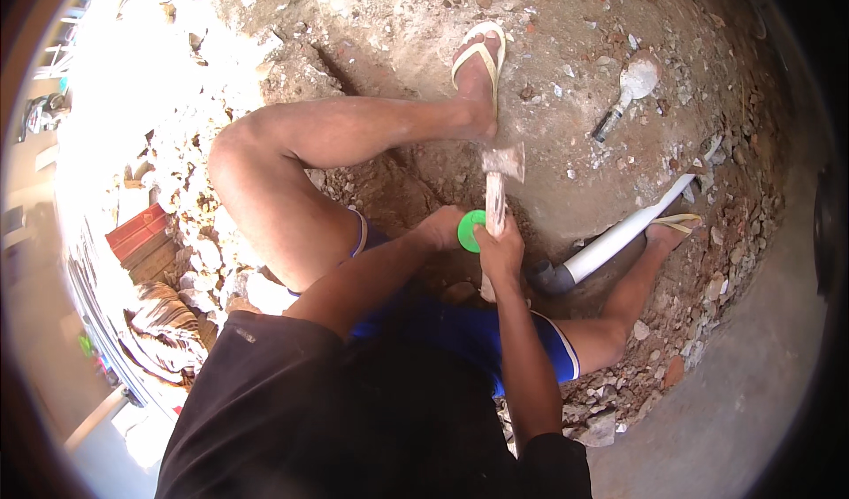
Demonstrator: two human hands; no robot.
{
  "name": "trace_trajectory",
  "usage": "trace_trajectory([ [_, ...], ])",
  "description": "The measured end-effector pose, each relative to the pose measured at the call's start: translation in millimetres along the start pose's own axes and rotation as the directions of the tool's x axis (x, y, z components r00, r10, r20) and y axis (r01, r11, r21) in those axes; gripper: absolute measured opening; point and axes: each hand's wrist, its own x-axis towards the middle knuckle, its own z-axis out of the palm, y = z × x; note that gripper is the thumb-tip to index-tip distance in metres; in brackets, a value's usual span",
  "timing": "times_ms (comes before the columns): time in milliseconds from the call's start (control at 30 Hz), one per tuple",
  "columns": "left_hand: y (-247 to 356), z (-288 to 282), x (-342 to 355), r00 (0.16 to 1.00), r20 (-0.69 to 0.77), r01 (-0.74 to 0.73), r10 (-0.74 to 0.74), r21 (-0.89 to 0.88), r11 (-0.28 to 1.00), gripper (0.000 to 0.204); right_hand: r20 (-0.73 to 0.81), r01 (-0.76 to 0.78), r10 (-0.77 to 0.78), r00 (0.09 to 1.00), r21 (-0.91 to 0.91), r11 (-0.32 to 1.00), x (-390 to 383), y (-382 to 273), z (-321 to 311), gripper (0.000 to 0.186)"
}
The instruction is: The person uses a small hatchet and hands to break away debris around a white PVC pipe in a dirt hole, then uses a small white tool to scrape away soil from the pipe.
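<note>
Black shirt [354, 402] nearest my camera. I see left hand [439, 228] gripping green disc [470, 232] at its left edge; right hand [502, 253] clenched round hatchet [495, 196] handle, head beyond the fingers, disc just beside.

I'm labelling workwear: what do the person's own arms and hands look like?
The left hand and right hand are ungloved, with no wristband visible. The black left sleeve and right sleeve are short, leaving both forearms bare; a small pale mark sits on the left one.
</note>
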Motion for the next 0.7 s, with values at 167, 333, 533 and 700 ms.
trace_trajectory([
  [167,46.9,33.6,-21.4,0.889,0.018,-0.455,0.457,0.129,0.881,0.03,0.013,0.007,-0.009,1.0,0.118,0.993,-66.5,63.7,-39.7,0.037],
  [333,78.3,25.2,-7.5,0.952,-0.097,-0.284,0.292,0.091,0.955,0.031,-0.001,-0.016,0.018,1.0,0.373,0.928,-47.8,51.9,-69.5,0.03],
  [533,30.3,-5.8,14.6,0.997,-0.039,0.069,-0.067,0.045,0.997,0.022,-0.094,-0.001,0.046,0.995,0.438,0.899,-0.8,-24.3,-100.1,0.026],
  [700,-26.4,-5.7,51.1,0.962,-0.266,0.046,-0.055,-0.041,0.998,0.021,-0.03,0.003,0.008,1.0,0.346,0.938,4.4,-102.5,-139.9,0.026],
])
